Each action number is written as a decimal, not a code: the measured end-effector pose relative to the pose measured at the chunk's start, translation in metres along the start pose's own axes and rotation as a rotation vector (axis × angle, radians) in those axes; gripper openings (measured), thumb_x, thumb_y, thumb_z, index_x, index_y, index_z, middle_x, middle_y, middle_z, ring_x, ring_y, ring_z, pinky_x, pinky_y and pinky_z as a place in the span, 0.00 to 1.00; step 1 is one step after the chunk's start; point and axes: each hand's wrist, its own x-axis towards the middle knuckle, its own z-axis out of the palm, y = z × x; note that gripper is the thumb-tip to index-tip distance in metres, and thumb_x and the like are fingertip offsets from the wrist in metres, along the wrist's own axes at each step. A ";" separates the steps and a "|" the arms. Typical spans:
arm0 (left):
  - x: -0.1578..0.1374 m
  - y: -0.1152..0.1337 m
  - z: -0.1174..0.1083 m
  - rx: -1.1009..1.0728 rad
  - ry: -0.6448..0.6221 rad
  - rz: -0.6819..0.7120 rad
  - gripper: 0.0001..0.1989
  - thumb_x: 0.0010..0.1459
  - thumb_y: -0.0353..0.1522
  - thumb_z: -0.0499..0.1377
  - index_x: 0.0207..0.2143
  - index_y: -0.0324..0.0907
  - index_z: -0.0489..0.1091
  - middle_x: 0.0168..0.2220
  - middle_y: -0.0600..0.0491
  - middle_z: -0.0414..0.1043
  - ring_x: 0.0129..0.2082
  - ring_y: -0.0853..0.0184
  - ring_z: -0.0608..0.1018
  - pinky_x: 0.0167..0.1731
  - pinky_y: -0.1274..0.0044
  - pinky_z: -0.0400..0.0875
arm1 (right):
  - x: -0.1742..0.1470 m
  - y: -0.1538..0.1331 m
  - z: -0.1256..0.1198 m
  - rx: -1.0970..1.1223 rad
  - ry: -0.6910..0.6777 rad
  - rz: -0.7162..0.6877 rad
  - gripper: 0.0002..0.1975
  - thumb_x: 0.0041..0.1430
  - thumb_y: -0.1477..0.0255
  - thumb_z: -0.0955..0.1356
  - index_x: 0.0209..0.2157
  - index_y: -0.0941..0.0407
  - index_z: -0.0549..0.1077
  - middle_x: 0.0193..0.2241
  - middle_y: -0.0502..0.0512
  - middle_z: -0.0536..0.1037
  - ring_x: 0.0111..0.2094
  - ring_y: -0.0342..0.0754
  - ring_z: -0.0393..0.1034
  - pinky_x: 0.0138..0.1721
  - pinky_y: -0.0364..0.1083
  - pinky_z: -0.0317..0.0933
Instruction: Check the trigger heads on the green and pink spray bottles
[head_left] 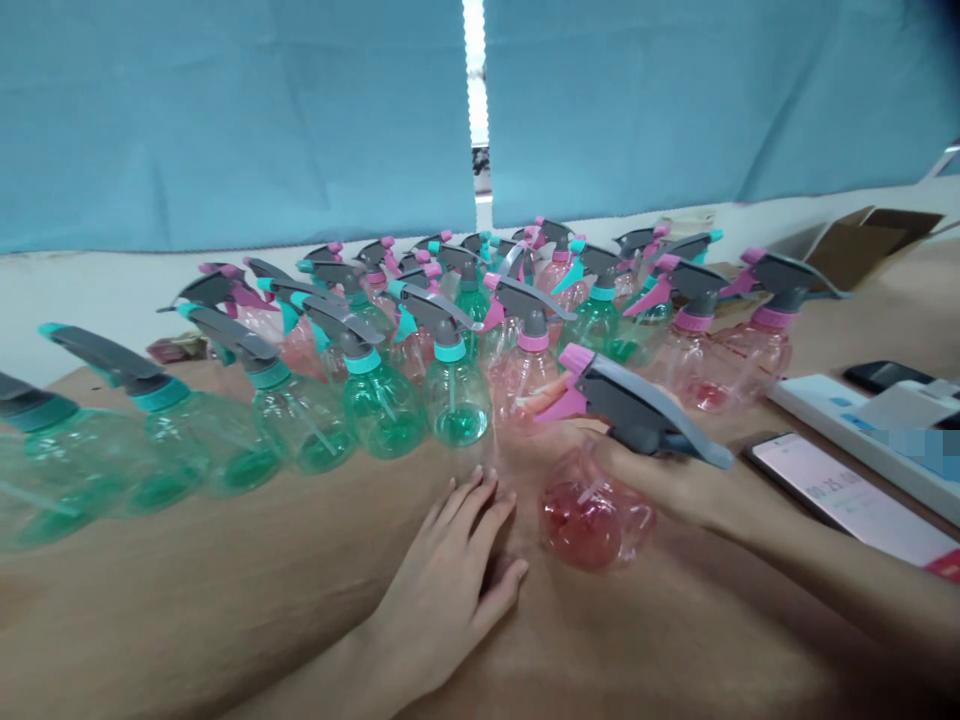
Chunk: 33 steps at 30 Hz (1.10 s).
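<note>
A pink-tinted spray bottle with a grey and pink trigger head stands in front of me, red liquid in its lower part. My right hand is closed round its neck, just under the trigger head, and part of the fingers is hidden behind it. Flat on the table, fingers stretched forward, lies my left hand, open and holding nothing, to the left of that bottle. Beyond my left fingertips stands a clear spray bottle with a turquoise collar and green liquid. Behind my right hand is another pink spray bottle.
Several green spray bottles line the left, with more pink and green ones crowded behind. At right lie a phone showing a timer, a white box and a dark device. An open cardboard box sits farther back.
</note>
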 end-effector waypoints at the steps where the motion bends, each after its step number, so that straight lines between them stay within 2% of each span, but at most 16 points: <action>1: 0.000 0.000 0.000 -0.003 0.000 0.000 0.24 0.64 0.38 0.53 0.59 0.38 0.58 0.62 0.42 0.56 0.62 0.55 0.58 0.57 0.59 0.57 | 0.001 0.000 0.001 0.019 0.004 0.015 0.08 0.53 0.68 0.64 0.36 0.52 0.69 0.21 0.46 0.68 0.19 0.43 0.62 0.20 0.45 0.56; 3: 0.000 0.000 0.000 -0.004 -0.003 -0.006 0.24 0.64 0.38 0.53 0.59 0.38 0.58 0.62 0.43 0.56 0.62 0.55 0.58 0.57 0.59 0.56 | 0.001 0.000 0.004 0.074 0.012 0.047 0.13 0.53 0.65 0.66 0.42 0.52 0.70 0.29 0.49 0.75 0.20 0.43 0.66 0.20 0.45 0.59; 5: 0.000 0.000 0.001 -0.002 -0.003 -0.006 0.24 0.64 0.38 0.53 0.59 0.38 0.58 0.62 0.43 0.56 0.62 0.55 0.58 0.57 0.59 0.57 | 0.000 -0.002 0.006 0.114 0.007 0.063 0.20 0.52 0.63 0.68 0.48 0.51 0.69 0.36 0.50 0.78 0.22 0.44 0.69 0.21 0.45 0.62; 7: 0.000 0.000 0.001 -0.002 -0.003 -0.005 0.24 0.64 0.38 0.52 0.59 0.38 0.57 0.62 0.42 0.55 0.62 0.55 0.59 0.57 0.59 0.57 | -0.002 -0.002 0.008 0.087 0.015 0.057 0.25 0.50 0.61 0.70 0.50 0.50 0.68 0.38 0.51 0.79 0.25 0.46 0.72 0.22 0.45 0.64; 10: -0.001 0.000 0.001 -0.003 -0.001 -0.003 0.24 0.64 0.38 0.52 0.59 0.37 0.58 0.62 0.42 0.55 0.62 0.55 0.59 0.57 0.59 0.57 | -0.006 -0.002 0.011 -0.020 0.072 0.076 0.20 0.49 0.59 0.71 0.43 0.52 0.74 0.33 0.53 0.80 0.28 0.51 0.74 0.22 0.48 0.66; 13: 0.000 0.001 0.001 -0.010 0.000 -0.011 0.23 0.64 0.38 0.52 0.58 0.37 0.59 0.62 0.41 0.56 0.61 0.54 0.59 0.57 0.59 0.57 | -0.007 0.000 0.014 -0.060 0.052 0.113 0.14 0.52 0.59 0.69 0.36 0.53 0.76 0.31 0.54 0.80 0.34 0.55 0.76 0.29 0.51 0.71; 16: 0.000 0.002 0.000 -0.014 -0.008 -0.017 0.24 0.64 0.38 0.53 0.58 0.36 0.59 0.61 0.41 0.57 0.61 0.53 0.59 0.56 0.58 0.57 | -0.006 0.000 0.015 -0.024 0.009 0.126 0.13 0.54 0.61 0.67 0.37 0.53 0.76 0.36 0.55 0.80 0.39 0.56 0.75 0.38 0.56 0.71; 19: 0.000 0.002 -0.001 -0.016 -0.011 -0.015 0.24 0.63 0.38 0.54 0.58 0.35 0.59 0.61 0.40 0.57 0.61 0.53 0.59 0.56 0.58 0.57 | -0.005 -0.001 0.014 -0.024 -0.039 0.116 0.14 0.55 0.61 0.66 0.40 0.53 0.74 0.41 0.56 0.80 0.43 0.56 0.74 0.47 0.59 0.67; 23: 0.000 0.001 -0.001 -0.013 -0.007 -0.016 0.24 0.63 0.37 0.54 0.58 0.36 0.59 0.61 0.41 0.57 0.61 0.54 0.59 0.56 0.58 0.58 | -0.003 0.000 0.011 -0.103 -0.089 0.128 0.13 0.54 0.62 0.67 0.40 0.51 0.74 0.43 0.56 0.79 0.47 0.59 0.72 0.53 0.63 0.61; 27: 0.001 0.002 -0.001 -0.001 -0.025 -0.018 0.24 0.63 0.38 0.54 0.58 0.36 0.59 0.62 0.41 0.56 0.61 0.54 0.59 0.56 0.58 0.58 | -0.004 0.000 0.011 -0.027 -0.084 0.125 0.10 0.53 0.65 0.67 0.38 0.50 0.73 0.41 0.54 0.79 0.45 0.56 0.73 0.51 0.60 0.64; 30: 0.001 0.003 -0.001 0.000 -0.029 -0.015 0.24 0.63 0.38 0.54 0.59 0.36 0.58 0.62 0.41 0.56 0.61 0.54 0.59 0.56 0.58 0.58 | -0.005 -0.004 0.011 0.053 -0.044 0.154 0.08 0.52 0.66 0.68 0.36 0.50 0.72 0.38 0.54 0.79 0.41 0.54 0.75 0.43 0.55 0.70; 33: 0.001 0.003 -0.002 -0.009 -0.031 -0.019 0.24 0.63 0.38 0.54 0.59 0.36 0.58 0.62 0.41 0.56 0.61 0.53 0.59 0.56 0.57 0.58 | -0.006 -0.006 0.011 0.087 -0.014 0.147 0.05 0.52 0.69 0.68 0.33 0.50 0.71 0.33 0.51 0.79 0.36 0.51 0.76 0.38 0.50 0.72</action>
